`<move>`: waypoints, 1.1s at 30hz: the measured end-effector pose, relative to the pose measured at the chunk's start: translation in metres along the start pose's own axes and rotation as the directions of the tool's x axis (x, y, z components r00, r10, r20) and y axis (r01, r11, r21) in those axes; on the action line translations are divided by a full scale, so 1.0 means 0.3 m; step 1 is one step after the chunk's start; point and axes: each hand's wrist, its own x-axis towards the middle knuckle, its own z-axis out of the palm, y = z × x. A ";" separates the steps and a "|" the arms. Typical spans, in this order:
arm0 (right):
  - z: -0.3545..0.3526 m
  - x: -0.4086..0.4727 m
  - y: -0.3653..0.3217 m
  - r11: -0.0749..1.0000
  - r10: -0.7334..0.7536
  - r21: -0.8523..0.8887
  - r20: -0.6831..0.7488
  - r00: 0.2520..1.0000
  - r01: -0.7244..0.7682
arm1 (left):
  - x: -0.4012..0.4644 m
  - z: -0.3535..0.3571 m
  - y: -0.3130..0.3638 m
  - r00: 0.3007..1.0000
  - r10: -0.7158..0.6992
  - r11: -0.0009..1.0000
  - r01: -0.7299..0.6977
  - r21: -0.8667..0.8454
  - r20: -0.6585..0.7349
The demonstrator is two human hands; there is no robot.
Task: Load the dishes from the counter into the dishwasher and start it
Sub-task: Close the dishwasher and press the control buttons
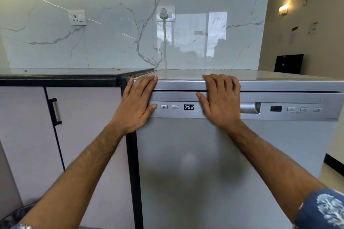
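Observation:
A silver dishwasher (195, 163) fills the middle of the head view, its door closed. Its control panel (175, 107) has small buttons and a lit display (189, 107) reading 8:88. My left hand (135, 104) lies flat on the door's top left corner, fingers straight, thumb tip on the leftmost button. My right hand (221, 98) presses flat on the panel beside the recessed door handle (249, 108), fingertips reaching the top edge. No dishes are in view.
A dark-edged counter (59, 76) runs to the left over pale cabinets with a bar handle (55, 111). The marble wall holds a socket (77, 17) and a plugged-in cable (164, 42). A second set of buttons (303, 109) sits at the panel's right.

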 end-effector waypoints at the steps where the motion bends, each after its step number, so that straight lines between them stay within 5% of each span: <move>1: 0.000 0.000 0.000 1.000 0.000 0.003 0.003 1.000 0.000 | 0.005 0.005 0.020 0.999 -0.032 0.999 0.033 0.009 -0.031; 8: -0.005 -0.009 0.017 0.997 -0.072 -0.010 0.008 0.997 0.072 | 0.026 0.088 0.122 0.970 -0.214 0.972 0.224 0.076 -0.120; 33: 0.006 -0.022 0.033 0.990 -0.113 -0.077 0.078 0.991 0.119 | 0.028 0.112 0.121 0.954 -0.226 0.966 0.245 0.078 -0.198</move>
